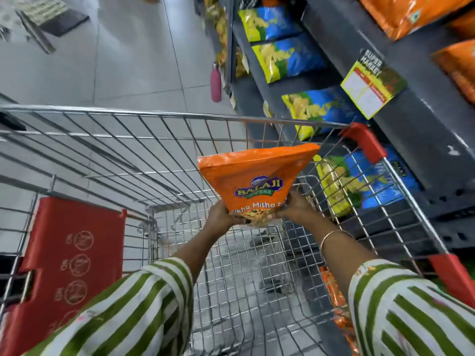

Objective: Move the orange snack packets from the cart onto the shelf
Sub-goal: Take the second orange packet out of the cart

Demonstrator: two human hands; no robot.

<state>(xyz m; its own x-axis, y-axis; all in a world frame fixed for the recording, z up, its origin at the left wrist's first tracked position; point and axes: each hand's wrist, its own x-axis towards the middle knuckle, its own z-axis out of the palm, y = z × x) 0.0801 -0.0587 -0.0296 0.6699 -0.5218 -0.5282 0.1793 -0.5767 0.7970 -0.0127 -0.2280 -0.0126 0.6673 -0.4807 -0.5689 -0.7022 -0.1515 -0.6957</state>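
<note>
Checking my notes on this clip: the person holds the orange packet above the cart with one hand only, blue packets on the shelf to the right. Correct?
Not quite. The head view shows both hands on the orange packet: the left hand and the right hand grip its lower end. It is above the cart, and blue packets lie on the shelf to the right.

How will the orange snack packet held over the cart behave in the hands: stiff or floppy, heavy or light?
The orange snack packet probably crumples easily: glossy film, puffed. Likely light, as both hands hold only its lower corners. The film may be slippery.
</note>
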